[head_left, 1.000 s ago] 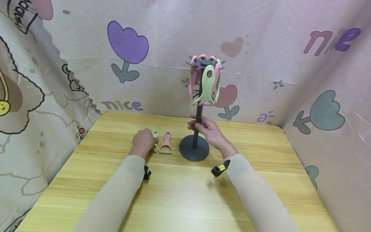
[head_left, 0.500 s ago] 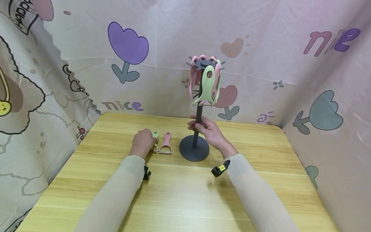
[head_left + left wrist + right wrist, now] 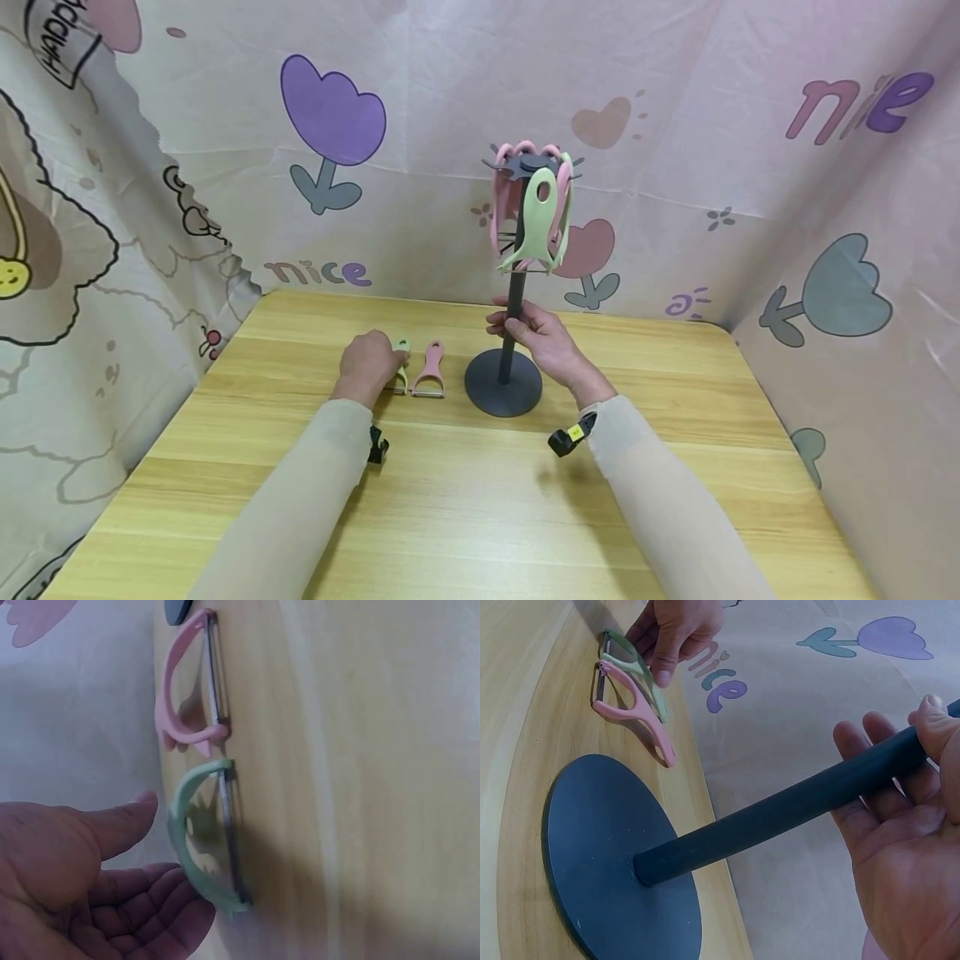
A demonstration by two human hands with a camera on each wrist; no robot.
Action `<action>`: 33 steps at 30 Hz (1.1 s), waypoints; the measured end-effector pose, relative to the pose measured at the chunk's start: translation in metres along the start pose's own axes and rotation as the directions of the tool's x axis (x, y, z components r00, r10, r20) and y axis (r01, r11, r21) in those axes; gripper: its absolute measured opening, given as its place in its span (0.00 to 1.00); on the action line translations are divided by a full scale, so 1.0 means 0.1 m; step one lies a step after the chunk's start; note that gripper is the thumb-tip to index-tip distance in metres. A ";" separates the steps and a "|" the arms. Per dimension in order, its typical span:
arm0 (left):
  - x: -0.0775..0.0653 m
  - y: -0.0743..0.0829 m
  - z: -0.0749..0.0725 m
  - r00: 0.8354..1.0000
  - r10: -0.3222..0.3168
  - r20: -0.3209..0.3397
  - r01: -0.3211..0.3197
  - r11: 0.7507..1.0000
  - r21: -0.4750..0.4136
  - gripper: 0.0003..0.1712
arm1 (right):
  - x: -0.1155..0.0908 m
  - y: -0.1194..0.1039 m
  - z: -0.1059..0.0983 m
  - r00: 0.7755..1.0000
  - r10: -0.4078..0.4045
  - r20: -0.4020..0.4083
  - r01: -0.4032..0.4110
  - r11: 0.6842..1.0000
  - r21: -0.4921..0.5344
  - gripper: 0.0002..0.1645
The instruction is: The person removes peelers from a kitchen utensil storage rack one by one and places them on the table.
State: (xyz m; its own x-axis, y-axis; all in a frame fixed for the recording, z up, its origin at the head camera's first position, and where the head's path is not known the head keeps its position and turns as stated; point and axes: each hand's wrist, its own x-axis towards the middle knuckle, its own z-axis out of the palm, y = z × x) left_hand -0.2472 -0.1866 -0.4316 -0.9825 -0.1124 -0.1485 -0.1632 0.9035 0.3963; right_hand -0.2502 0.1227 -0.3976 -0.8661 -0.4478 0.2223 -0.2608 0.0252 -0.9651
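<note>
A green Y-shaped peeler [image 3: 402,367] lies on the table with my left hand [image 3: 369,365] over its left side. In the left wrist view, the thumb stands apart from the loosely bent fingers, which are beside the green peeler's frame [image 3: 181,817]; contact there is unclear. To its right lies a pink peeler [image 3: 431,369]. My right hand [image 3: 551,343] holds the dark post of the upright stand [image 3: 507,367] between thumb and fingers. Several pink and green peelers hang from the stand's top hooks, a green hanging peeler [image 3: 538,217] in front.
The stand's round base [image 3: 491,397] rests on the wooden table [image 3: 465,500], right of the loose peelers. A printed cloth [image 3: 442,100] rises behind the table and along both sides.
My left hand has shifted slightly left, and more of the green peeler shows. The right hand and the stand have stayed in place.
</note>
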 end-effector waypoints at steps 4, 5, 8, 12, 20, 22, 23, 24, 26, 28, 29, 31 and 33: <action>0.00 0.02 -0.06 1.000 -0.005 -0.009 0.005 1.000 -0.004 0.26 | 0.01 0.00 -0.01 1.000 0.001 0.005 -0.001 1.000 -0.002 0.24; -0.01 0.02 -0.08 1.000 -0.003 -0.013 0.003 1.000 -0.006 0.26 | 0.01 0.00 -0.01 1.000 0.002 0.005 -0.002 1.000 -0.005 0.24; -0.02 0.05 -0.12 1.000 0.004 -0.025 -0.005 1.000 -0.017 0.27 | 0.01 0.00 -0.02 1.000 0.001 0.006 -0.001 1.000 -0.011 0.23; -0.06 0.07 -0.17 0.999 0.011 -0.045 -0.012 0.999 -0.037 0.26 | 0.01 -0.01 -0.02 1.000 -0.003 0.007 0.003 1.000 -0.021 0.23; -0.08 0.10 -0.22 0.993 0.041 -0.109 -0.049 0.996 -0.075 0.30 | 0.01 -0.02 -0.01 1.000 -0.005 0.012 0.006 1.000 -0.019 0.23; -0.10 0.13 -0.25 0.990 0.057 -0.130 -0.068 0.994 -0.084 0.31 | 0.01 -0.02 -0.01 1.000 -0.006 0.011 0.007 1.000 -0.018 0.23; -0.10 0.15 -0.27 0.989 0.064 -0.136 -0.076 0.993 -0.087 0.31 | 0.01 -0.02 -0.01 1.000 -0.007 0.011 0.007 1.000 -0.018 0.23; -0.11 0.17 -0.29 0.987 0.070 -0.144 -0.084 0.992 -0.092 0.32 | 0.01 -0.02 -0.01 1.000 -0.006 0.011 0.006 1.000 -0.018 0.23; -0.13 0.22 -0.33 0.984 0.079 -0.156 -0.097 0.989 -0.110 0.32 | 0.00 -0.03 -0.01 1.000 -0.003 0.010 0.003 1.000 -0.021 0.23; -0.16 0.27 -0.38 0.983 0.086 -0.165 -0.109 0.985 -0.135 0.32 | 0.00 -0.03 -0.01 1.000 0.000 0.009 0.000 1.000 -0.029 0.23; -0.17 0.29 -0.39 0.981 0.090 -0.171 -0.115 0.983 -0.143 0.32 | 0.00 -0.04 -0.01 1.000 0.001 0.006 0.000 0.999 -0.032 0.23; -0.20 0.34 -0.43 0.977 0.098 -0.190 -0.129 0.979 -0.156 0.29 | 0.00 -0.04 -0.01 1.000 0.001 -0.002 -0.001 0.999 -0.045 0.23; -0.23 0.38 -0.45 0.974 0.103 -0.201 -0.137 0.977 -0.166 0.27 | 0.01 -0.05 0.00 1.000 0.006 -0.013 -0.006 0.998 -0.056 0.24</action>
State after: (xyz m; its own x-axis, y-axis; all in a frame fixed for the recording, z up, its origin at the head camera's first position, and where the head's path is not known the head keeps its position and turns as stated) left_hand -0.2344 -0.1687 -0.3721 -0.9919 -0.0997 0.0783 -0.0393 0.8291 0.5577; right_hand -0.2494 0.1222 -0.3930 -0.8731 -0.4357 0.2186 -0.2787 0.0783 -0.9572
